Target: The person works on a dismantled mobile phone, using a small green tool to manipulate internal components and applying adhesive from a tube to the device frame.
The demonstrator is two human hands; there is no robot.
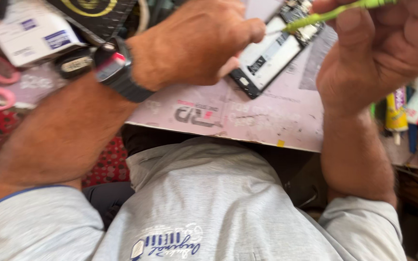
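Working on an opened phone (274,50), upper centre of frame.
Left hand (194,46) pinches the phone's lower edge on the pink mat (247,113); right hand (378,53) grips a green tool (337,12), tip touching the phone.

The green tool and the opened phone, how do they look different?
The green tool is thin and stick-like; the opened phone is flat, wide and rectangular. The tool is bright green; the phone is black and white inside. The right hand holds the tool up; the phone lies on the mat, steadied by the left hand.

Left hand (197,46) steadies an opened phone (272,53); right hand (378,48) apparently grips a green tool (335,13).
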